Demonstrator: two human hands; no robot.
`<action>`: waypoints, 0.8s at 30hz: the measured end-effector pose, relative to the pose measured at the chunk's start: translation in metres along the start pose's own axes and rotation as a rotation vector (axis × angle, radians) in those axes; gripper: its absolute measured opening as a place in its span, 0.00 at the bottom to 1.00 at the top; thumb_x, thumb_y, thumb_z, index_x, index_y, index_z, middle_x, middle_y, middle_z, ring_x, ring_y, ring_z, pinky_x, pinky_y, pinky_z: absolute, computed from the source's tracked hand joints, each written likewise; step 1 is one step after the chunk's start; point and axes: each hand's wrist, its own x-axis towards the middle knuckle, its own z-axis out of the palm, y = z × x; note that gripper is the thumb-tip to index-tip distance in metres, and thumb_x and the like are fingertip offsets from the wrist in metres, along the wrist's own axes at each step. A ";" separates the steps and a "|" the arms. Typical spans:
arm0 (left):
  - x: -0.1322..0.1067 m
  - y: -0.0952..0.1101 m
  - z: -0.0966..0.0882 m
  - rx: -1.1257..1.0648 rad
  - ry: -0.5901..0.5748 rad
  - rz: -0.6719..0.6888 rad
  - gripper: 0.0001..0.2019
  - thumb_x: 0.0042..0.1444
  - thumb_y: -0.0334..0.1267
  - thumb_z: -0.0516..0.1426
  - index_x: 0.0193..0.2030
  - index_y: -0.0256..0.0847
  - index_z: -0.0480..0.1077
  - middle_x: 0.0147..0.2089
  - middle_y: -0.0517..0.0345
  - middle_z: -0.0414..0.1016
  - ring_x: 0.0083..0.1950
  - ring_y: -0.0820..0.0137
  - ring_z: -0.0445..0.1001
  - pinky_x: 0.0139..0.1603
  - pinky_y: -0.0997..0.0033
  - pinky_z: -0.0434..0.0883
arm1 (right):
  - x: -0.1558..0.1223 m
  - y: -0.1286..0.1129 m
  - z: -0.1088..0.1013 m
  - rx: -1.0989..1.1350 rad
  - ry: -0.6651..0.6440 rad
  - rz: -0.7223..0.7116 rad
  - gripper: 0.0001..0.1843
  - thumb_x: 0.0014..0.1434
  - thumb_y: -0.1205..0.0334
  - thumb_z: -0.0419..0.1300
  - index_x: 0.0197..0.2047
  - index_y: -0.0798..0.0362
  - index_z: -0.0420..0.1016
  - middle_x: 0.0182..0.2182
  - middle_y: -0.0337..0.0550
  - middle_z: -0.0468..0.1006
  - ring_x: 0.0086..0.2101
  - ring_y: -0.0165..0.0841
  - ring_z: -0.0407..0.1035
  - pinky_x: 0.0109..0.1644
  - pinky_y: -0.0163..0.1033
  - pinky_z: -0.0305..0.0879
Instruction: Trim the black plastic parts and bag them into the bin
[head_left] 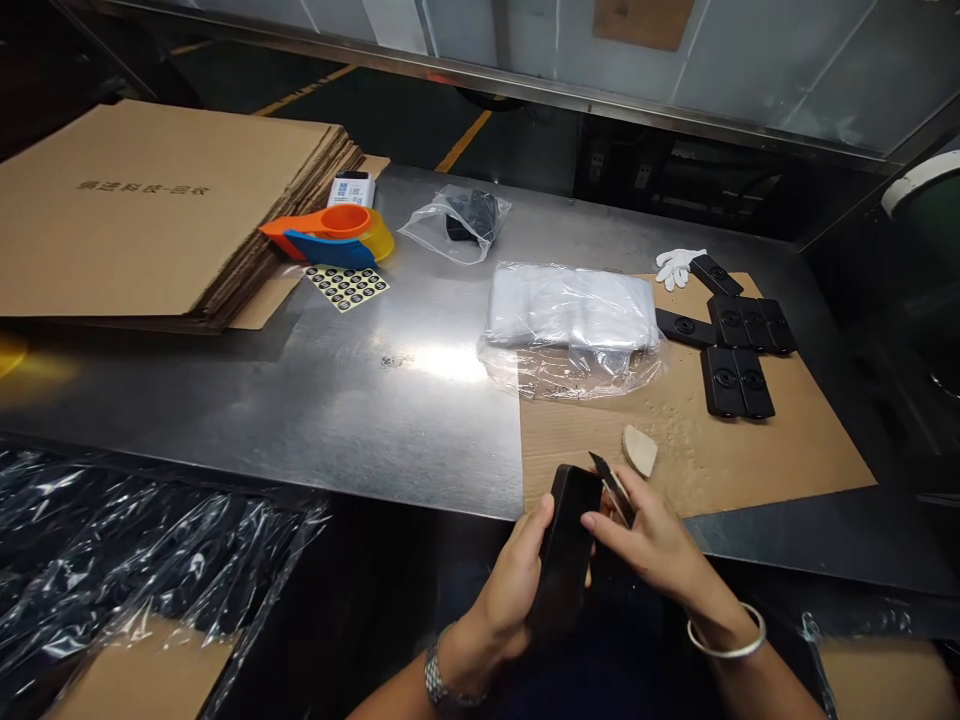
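My left hand (512,580) grips a long black plastic block (568,535) near the table's front edge, its thumb along the block's side. In my right hand (660,540) is a utility knife (613,488), its dark blade pointing up and to the left. The right thumb rests against the block's right edge. Just beyond the right hand, a beige rounded pad (639,451) lies on a flat cardboard sheet (795,430). Several similar black blocks (739,382) lie farther right on that sheet.
A clear bag of white packaging (570,310) lies mid-table. Behind it sits a bagged black item (472,215). Leftward are a tape dispenser (337,247), a sticker sheet (346,287) and stacked cardboard (150,220). A white glove (677,268) lies by the blocks. Plastic-lined box (150,540) at lower left.
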 end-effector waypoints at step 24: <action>0.012 0.007 -0.012 -0.225 -0.127 -0.061 0.30 0.57 0.56 0.45 0.27 0.28 0.73 0.21 0.49 0.70 0.21 0.72 0.68 0.21 0.76 0.65 | -0.038 0.009 0.031 0.485 -0.055 0.186 0.23 0.55 0.55 0.60 0.53 0.52 0.66 0.30 0.39 0.67 0.26 0.25 0.62 0.27 0.31 0.61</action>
